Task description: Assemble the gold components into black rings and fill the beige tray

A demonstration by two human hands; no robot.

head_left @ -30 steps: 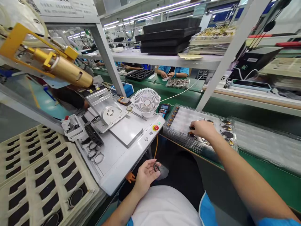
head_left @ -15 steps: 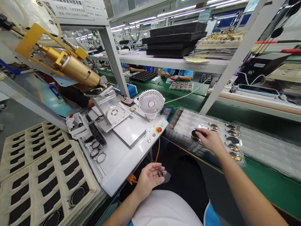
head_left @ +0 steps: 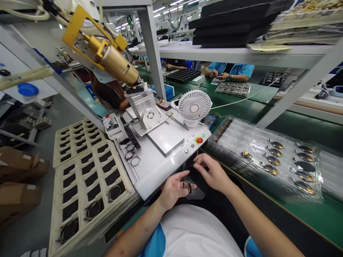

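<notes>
1. The green desk runs along the right side and carries a stack of clear trays; round dark-and-gold pieces lie in the top one.
2. Left of it stands the white machine, with the cream tray beyond. The view has swung left, so three round frames show in its pockets, against two half a second ago.
3. The right hand is over the lap, just beside the left; half a second ago it was at the clear trays, on a dark round piece. Its thumb and fingertips are close together, but I cannot tell whether that grip holds anything.
4. The left hand is turned palm up over the lap, much as before, its grip closed around the ring.
5. The ring sits between the left thumb and fingers, tilted, just below the right fingertips and apart from them.
</notes>
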